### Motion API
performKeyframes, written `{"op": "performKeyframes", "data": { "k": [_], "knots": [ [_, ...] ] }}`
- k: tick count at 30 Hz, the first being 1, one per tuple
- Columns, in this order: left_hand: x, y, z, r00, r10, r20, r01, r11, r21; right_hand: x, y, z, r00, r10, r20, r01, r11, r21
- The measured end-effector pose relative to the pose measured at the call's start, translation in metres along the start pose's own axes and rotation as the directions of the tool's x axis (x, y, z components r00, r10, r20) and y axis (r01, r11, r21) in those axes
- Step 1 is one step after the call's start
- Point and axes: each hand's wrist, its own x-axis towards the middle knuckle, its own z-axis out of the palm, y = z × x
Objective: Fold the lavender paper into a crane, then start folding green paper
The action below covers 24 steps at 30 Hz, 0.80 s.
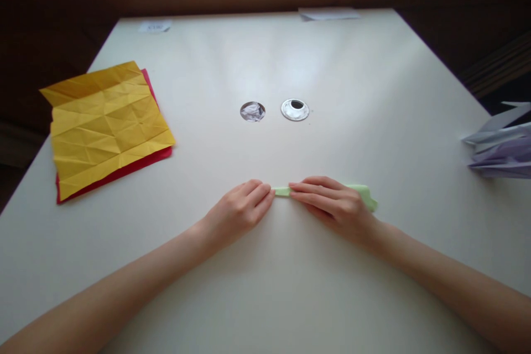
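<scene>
A narrow folded strip of light green paper (282, 192) lies on the white table in front of me. My left hand (241, 206) pinches its left end, fingertips pressed together. On the right part of the strip, my right hand (339, 203) is closed with the fingers held side by side, covering much of it. A wider, uneven end of the green paper shows beyond the right knuckles. Between the two hands only a short stretch of the strip is visible, and the thumbs are mostly hidden.
Creased yellow paper (110, 127) lies over a red sheet (155, 153) at the left. Folded white and purple paper (504, 149) stands at the right edge. Mid-table are a paper-stuffed hole (253, 112) and a metal grommet (295, 110). White paper pieces (329, 14) lie along the far edge.
</scene>
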Motion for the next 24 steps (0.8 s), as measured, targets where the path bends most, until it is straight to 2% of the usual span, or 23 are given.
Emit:
{"op": "performKeyframes", "data": {
  "k": [6,13,18,24],
  "knots": [
    [0.000,0.001,0.001,0.999,0.008,0.032,-0.010,0.998,0.064,-0.001,0.000,0.001,1.000,-0.031,0.006,0.031,0.999,-0.021],
    [-0.005,0.013,0.003,0.997,0.007,0.075,-0.025,0.969,0.247,-0.003,-0.003,0.002,0.999,-0.043,0.023,0.045,0.995,-0.088],
    [-0.003,0.015,0.003,0.985,-0.053,0.163,0.027,0.987,0.160,-0.002,-0.002,0.001,1.000,-0.017,0.010,0.017,0.999,-0.036],
    [0.008,0.009,0.006,0.993,-0.059,0.097,0.064,0.997,-0.042,0.002,-0.003,0.000,0.999,0.033,-0.027,-0.033,0.999,-0.007]
  ]
}}
